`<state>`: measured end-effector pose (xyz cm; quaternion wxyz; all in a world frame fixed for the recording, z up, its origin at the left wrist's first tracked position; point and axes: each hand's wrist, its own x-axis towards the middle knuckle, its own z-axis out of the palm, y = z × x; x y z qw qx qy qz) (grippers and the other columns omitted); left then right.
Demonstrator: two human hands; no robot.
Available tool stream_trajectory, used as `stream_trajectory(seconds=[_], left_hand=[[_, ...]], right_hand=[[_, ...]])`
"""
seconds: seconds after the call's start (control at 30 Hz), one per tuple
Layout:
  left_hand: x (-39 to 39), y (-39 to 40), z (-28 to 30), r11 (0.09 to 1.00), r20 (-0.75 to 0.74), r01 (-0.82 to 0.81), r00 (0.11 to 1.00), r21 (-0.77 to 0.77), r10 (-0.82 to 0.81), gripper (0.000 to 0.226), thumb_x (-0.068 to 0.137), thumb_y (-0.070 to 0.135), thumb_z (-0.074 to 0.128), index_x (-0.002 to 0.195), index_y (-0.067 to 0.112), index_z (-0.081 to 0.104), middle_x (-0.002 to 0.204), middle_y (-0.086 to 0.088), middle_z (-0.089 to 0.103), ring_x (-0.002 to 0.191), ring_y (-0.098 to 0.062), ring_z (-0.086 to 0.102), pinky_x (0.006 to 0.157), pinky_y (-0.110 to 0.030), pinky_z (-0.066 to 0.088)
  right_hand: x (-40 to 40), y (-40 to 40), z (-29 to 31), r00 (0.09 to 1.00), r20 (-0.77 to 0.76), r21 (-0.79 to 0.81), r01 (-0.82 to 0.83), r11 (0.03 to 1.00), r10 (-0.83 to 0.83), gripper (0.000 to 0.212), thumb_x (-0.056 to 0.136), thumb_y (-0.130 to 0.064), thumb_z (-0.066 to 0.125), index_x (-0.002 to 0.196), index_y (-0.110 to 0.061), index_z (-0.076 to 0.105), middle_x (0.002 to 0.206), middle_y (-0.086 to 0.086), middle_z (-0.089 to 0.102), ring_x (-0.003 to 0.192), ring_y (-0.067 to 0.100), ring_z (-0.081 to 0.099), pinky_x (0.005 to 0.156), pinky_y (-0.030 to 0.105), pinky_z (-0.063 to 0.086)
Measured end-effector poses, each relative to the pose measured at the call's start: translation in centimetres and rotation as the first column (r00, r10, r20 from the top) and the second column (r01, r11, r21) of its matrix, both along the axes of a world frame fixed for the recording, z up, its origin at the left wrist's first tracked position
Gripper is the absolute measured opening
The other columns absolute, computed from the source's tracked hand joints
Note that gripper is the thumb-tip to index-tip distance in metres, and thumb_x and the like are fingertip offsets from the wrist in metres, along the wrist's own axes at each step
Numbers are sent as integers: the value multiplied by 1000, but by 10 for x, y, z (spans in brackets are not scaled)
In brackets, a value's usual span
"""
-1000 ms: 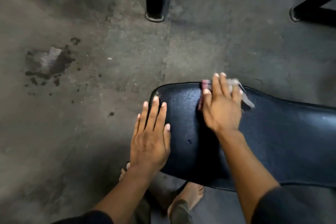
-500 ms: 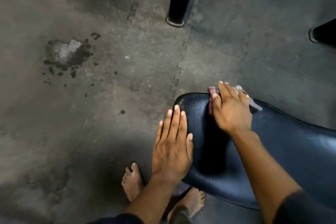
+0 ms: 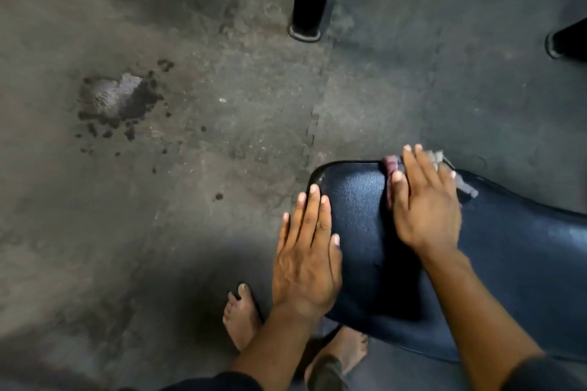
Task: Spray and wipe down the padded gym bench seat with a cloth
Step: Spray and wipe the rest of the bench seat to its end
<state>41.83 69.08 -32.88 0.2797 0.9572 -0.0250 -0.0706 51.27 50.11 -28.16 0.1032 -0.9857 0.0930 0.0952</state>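
Two hands work the seat (image 3: 508,263), which fills the lower right. The left hand (image 3: 306,263) lies flat, fingers straight and together, on its near edge, likely to brace. The right hand (image 3: 425,203) presses the cloth (image 3: 392,165) flat at the far edge, fingers extended, apparently mid-wipe.

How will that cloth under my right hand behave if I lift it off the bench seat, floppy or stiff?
Probably floppy: the cloth lies flattened under the right hand, its loose edges spilling past the fingers. It looks thin, so likely light. On the smooth, shiny bench seat it should slide easily when pushed.
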Motion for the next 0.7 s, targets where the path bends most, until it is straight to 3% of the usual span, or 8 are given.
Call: stream_trajectory(seconds=[0.07,0.17,0.23,0.3,0.4,0.5,0.63,0.7], left_hand=[[-2,1,-2,999,-12,-11,1000,-31,11,64,111,35,26,172,18,20,183,4,7,169,-17,5,136,-50,16],[-2,5,-5,994,-49,-38,998,-107,33,62,111,38,24,173,28,18,182,15,5,168,-10,3,136,-51,14],[-1,7,-5,987,-79,-52,996,-150,40,61,111,41,22,171,33,14,181,19,4,168,-7,2,137,-52,11],[-1,9,-4,982,-96,-63,994,-176,46,62,109,42,22,170,34,15,180,20,4,167,-5,1,137,-52,10],[2,5,-1,978,-89,-82,994,-192,66,62,109,39,23,170,33,19,180,19,6,167,-6,4,136,-51,12],[6,4,4,978,-74,-94,994,-186,82,62,109,38,26,171,32,19,180,19,6,168,-8,7,137,-48,10],[4,5,1,982,-65,-92,994,-164,82,63,109,37,26,172,33,19,180,20,6,168,-9,11,136,-48,6],[1,3,-2,979,-73,-98,994,-179,86,63,110,39,26,172,34,19,180,21,6,167,-8,10,136,-49,5]], right_hand=[[20,14,-2,996,-4,-17,91,996,-91,61,113,-45,26,168,-23,41,178,4,34,164,43,26,135,59,16],[12,46,-4,994,-6,-17,-113,993,113,65,111,-49,21,170,-27,35,181,-1,26,167,41,20,137,57,11],[-29,57,-7,961,10,-37,-277,960,278,63,113,-46,24,172,-26,31,183,0,19,168,40,17,137,58,13],[-86,56,-11,944,13,-27,-329,944,329,62,114,-45,29,172,-25,30,184,0,14,170,37,13,136,58,18],[-159,30,-16,957,-6,-17,-290,957,290,61,115,-46,27,171,-23,33,183,1,19,167,40,24,131,62,28],[-169,4,-13,981,-3,-45,-193,980,193,61,114,-45,28,170,-22,37,182,1,24,162,41,37,130,64,29],[-104,10,-8,991,14,-30,133,991,-133,67,111,-49,26,173,-24,28,183,2,17,168,41,17,135,61,14],[-84,31,-11,996,7,-33,87,996,-87,68,111,-50,26,174,-26,22,184,1,11,168,43,12,137,60,8]])
